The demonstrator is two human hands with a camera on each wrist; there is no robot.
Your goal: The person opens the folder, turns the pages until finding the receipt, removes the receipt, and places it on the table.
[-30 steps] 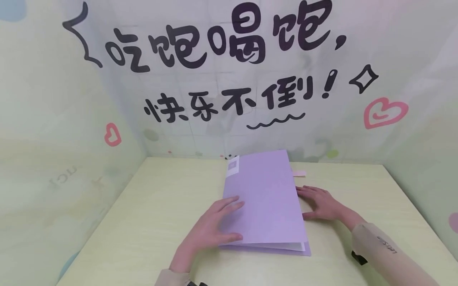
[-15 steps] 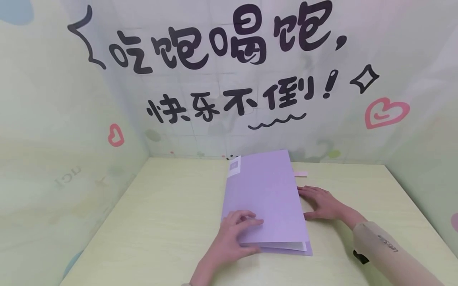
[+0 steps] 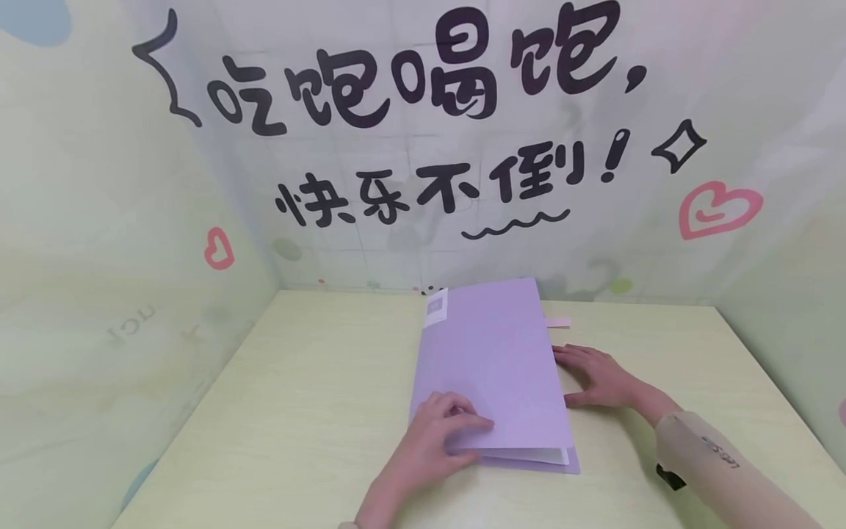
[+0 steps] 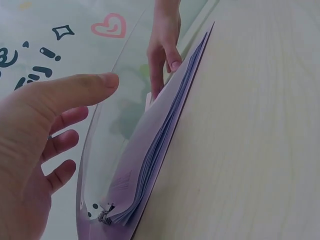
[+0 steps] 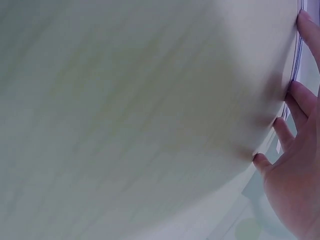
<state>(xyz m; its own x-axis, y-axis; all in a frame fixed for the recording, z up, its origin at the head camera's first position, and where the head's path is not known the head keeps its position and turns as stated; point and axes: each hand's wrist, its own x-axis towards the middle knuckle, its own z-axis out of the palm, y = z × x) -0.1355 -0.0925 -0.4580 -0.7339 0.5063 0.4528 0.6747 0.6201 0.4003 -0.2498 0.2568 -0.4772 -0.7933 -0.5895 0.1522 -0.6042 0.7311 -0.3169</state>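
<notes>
A purple folder [image 3: 489, 360] lies closed on the table, its cover slightly raised along the near edge. White pages [image 4: 167, 122] show between the covers in the left wrist view. My left hand [image 3: 432, 441] hovers at the folder's near left corner, fingers loosely bent over the cover; its thumb [image 4: 75, 90] stands apart from the fingers beside the near edge. My right hand [image 3: 598, 378] rests on the table with its fingertips against the folder's right edge. In the right wrist view, those fingers [image 5: 302, 97] are spread along the page edges.
The pale wooden table [image 3: 317, 382] meets a printed wall [image 3: 370, 250] just behind the folder. A pink tab [image 3: 558, 322] sticks out of the folder's right side. A white label [image 3: 435, 307] is on the cover's far left corner.
My left hand has moved from the folder's left side toward the near edge and to the right, its fingers bending more. My right hand stays at the right edge.
</notes>
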